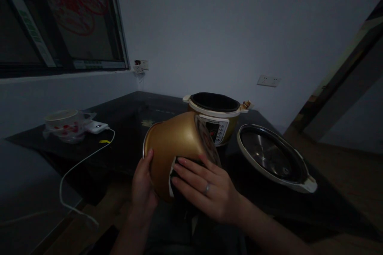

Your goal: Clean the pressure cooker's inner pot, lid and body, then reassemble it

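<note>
A gold inner pot [170, 135] from an electric cooker is tipped on its side in front of me, its base turned to the right. At its rim, my left hand [145, 183] grips the pot from the left, thumb on the outer wall. My right hand [206, 187], with a ring on one finger, presses a dark cloth [176, 173] with a pale edge against the pot's side. The fingers lie over the cloth and partly hide it. Behind the pot stands the cooker body [229, 127], uncovered, with a control panel on its front.
A cooker lid [269, 155] lies inner side up on the dark table [128, 113], right of the cooker. At the left are a cup in plastic wrap [64, 125] and a white device [97, 126] with a cable [79, 163] hanging over the edge. Wall sockets [268, 81] are behind.
</note>
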